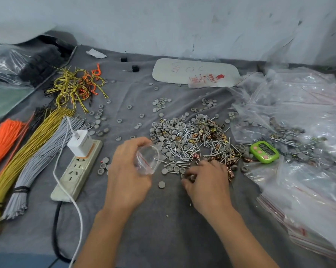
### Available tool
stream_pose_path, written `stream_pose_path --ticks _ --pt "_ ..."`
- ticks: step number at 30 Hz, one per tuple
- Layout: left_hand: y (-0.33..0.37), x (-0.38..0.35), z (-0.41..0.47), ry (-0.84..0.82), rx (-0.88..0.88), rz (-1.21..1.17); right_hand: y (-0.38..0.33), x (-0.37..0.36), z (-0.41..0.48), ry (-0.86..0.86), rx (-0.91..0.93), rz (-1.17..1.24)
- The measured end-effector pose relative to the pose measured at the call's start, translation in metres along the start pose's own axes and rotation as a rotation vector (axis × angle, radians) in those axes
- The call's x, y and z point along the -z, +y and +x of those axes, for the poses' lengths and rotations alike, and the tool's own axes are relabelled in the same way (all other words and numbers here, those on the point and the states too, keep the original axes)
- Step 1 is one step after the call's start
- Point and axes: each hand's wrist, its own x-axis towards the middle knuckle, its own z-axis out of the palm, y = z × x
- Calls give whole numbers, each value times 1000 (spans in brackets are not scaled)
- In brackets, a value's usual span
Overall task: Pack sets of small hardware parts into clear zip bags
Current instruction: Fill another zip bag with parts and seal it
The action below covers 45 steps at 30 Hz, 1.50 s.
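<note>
The left hand holds a small clear zip bag above the grey cloth that covers the tabletop. Its thumb and fingers curl round the bag's left side, and the bag's mouth is turned toward the pile of parts. The pile mixes silver screws, round grey caps and brass-coloured clips, and lies just beyond both hands. The right hand rests at the near edge of the pile with its fingers bent down onto some grey caps; whether it pinches one cannot be told. One grey cap lies alone between the hands. A green timer sits just right of the pile. Filled bags and a stack of flat zip bags lie farther right. On the left lie a power strip with a white charger plugged in, and bundles of orange, yellow and grey wires
</note>
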Motion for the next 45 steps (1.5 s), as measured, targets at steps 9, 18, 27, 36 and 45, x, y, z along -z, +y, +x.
stream_pose_path --ticks 9,18,27,36,45 --pt "-4 -20 -7 -38 0 36 0 -2 3 101 -114 155" --pt "6 -43 -7 -113 -160 22 -19 33 11 58 36 482" --pt "7 -43 -1 -87 -41 -87 -16 27 20 52 -26 617" --pt "4 -42 20 -42 97 -212 5 9 19 -41 -1 48" --pt "-4 -94 16 -99 -157 -49 7 -2 24 38 37 38"
